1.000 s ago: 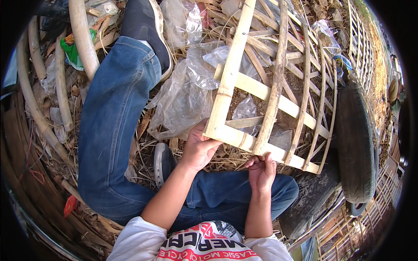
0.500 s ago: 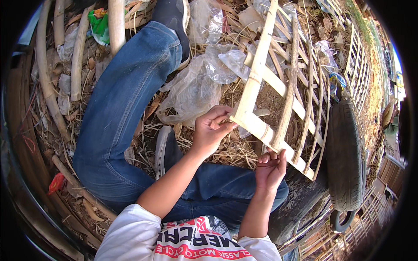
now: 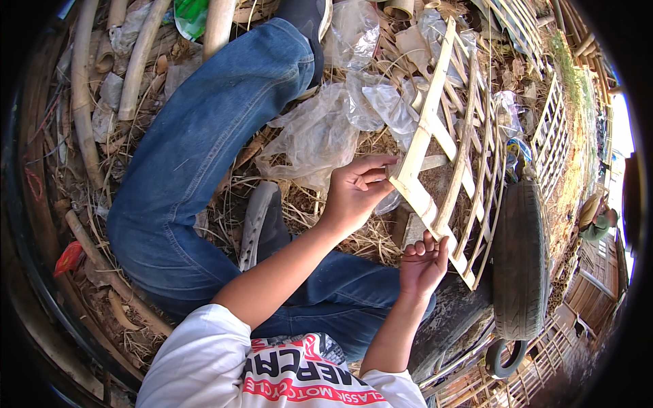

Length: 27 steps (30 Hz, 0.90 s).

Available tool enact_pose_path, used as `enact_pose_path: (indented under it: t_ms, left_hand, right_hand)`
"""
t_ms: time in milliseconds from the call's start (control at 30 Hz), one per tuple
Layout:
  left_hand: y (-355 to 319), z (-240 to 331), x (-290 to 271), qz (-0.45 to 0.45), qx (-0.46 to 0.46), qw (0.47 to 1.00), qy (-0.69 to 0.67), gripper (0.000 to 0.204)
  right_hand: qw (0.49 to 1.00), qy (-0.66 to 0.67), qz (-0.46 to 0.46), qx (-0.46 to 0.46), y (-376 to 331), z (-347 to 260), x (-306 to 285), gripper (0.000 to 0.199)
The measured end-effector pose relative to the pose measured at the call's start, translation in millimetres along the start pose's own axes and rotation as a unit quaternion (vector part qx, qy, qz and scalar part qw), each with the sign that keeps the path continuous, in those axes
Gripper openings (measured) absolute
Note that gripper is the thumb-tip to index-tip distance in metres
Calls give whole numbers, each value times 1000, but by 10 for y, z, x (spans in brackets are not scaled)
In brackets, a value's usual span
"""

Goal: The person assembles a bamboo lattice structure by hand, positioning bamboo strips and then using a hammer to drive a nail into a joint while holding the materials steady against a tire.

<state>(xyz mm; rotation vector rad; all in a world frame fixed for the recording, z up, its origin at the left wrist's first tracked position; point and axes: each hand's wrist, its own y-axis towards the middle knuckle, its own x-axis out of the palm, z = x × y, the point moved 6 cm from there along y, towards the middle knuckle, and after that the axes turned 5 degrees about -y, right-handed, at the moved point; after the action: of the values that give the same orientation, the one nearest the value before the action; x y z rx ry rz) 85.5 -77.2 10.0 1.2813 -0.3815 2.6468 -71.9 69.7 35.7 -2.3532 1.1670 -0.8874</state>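
A lattice panel of pale split bamboo strips leans up in front of me, its strips crossing at an angle. My left hand is closed in a pinch at the panel's near left corner, thumb and fingertips against the end of the strip. My right hand, fingers curled and thumb up, grips the lower edge strip further along to the right. Its fingertips are partly hidden by the strip. Crumpled clear plastic sheeting lies on the ground behind my left hand.
A black tyre stands at the right, close to the panel, with another dark tyre lying below it. Bamboo poles lie at the upper left. A second lattice is further right. My bent legs in jeans frame the littered, straw-covered ground.
The view has shifted a little. My left hand and the panel's corner have moved slightly right, and the panel is tilted more steeply. Both hands keep their grip.
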Motion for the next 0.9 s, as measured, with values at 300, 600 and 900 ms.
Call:
enact_pose_path:
  t_ms: [300, 600, 900]
  left_hand:
    - [-52, 65, -7, -2, 5, 1000, -2, 33]
    - [-43, 253, 41, -22, 115, 988, 97, 33]
    - [-165, 200, 99, 15, -40, 998, 35, 38]
  right_hand:
    - [1000, 5, 6, -13, -6, -9, 72, 23]
    - [1000, 3, 5, 10, -17, -61, 61, 20]
    - [999, -31, -11, -23, 18, -2, -131, 23]
